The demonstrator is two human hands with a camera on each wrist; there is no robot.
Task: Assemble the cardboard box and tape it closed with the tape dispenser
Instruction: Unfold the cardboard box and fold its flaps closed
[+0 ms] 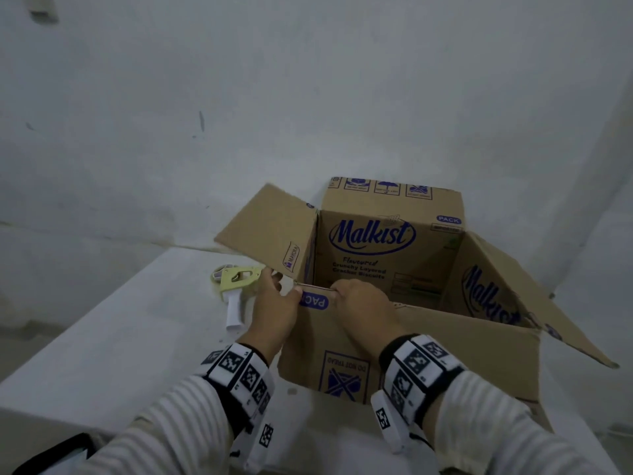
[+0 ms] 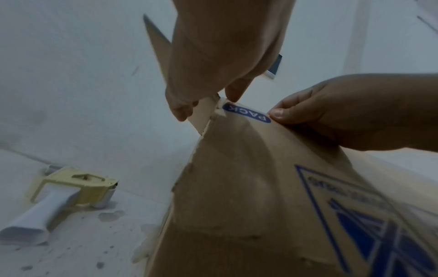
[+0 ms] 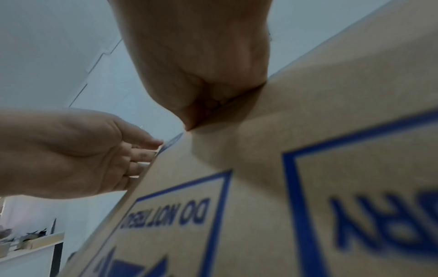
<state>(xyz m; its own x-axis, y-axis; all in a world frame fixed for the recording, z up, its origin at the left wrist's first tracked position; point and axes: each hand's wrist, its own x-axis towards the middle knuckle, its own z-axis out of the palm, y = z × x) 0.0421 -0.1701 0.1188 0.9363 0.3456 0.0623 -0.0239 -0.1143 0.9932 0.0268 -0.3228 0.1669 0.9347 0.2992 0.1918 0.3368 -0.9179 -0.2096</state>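
A brown "Malkist" cardboard box (image 1: 390,258) stands upright on the white table with its top flaps open. Its left flap (image 1: 270,228) and right flap (image 1: 534,293) splay outward; the far flap stands up against the wall. My left hand (image 1: 284,286) pinches the near left corner (image 2: 203,116), where the near flap meets the left flap. My right hand (image 1: 342,293) grips the near flap (image 1: 445,347) at its top edge, fingers curled over it (image 3: 208,105), thumb by the blue PACK label (image 2: 246,112). The yellow tape dispenser (image 1: 236,286) lies on the table left of the box, untouched (image 2: 71,195).
The white table (image 1: 120,337) runs left and toward me, its front edge near my elbows. A white wall (image 1: 308,97) stands right behind the box. A dark flat object (image 1: 51,454) shows at the bottom left. A distant shelf with clutter (image 3: 31,241) appears in the right wrist view.
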